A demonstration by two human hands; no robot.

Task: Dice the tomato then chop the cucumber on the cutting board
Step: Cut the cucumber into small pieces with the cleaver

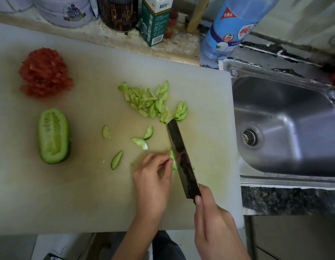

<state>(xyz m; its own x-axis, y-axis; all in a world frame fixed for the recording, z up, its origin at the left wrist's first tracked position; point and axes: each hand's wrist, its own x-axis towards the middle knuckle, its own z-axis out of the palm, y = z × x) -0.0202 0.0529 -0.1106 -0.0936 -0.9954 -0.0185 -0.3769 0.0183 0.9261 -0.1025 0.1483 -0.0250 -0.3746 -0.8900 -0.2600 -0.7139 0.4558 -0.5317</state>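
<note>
On the white cutting board [91, 194] a heap of diced tomato [44, 72] lies at the far left. Below it a cucumber half [53, 136] rests cut side up. A pile of chopped cucumber [152, 101] sits mid-board, with a few loose slices [117, 160] nearer me. My left hand [153, 182] pinches a small cucumber piece [172, 158] against the board. My right hand [215, 224] grips the handle of a dark knife [181, 156], whose blade stands against that piece, tip toward the pile.
A steel sink [286, 128] lies right of the board. Along the back wall stand a blue-labelled plastic bottle [232, 29], a green carton [155, 21], a dark tin [118, 14] and white tubs [63, 12].
</note>
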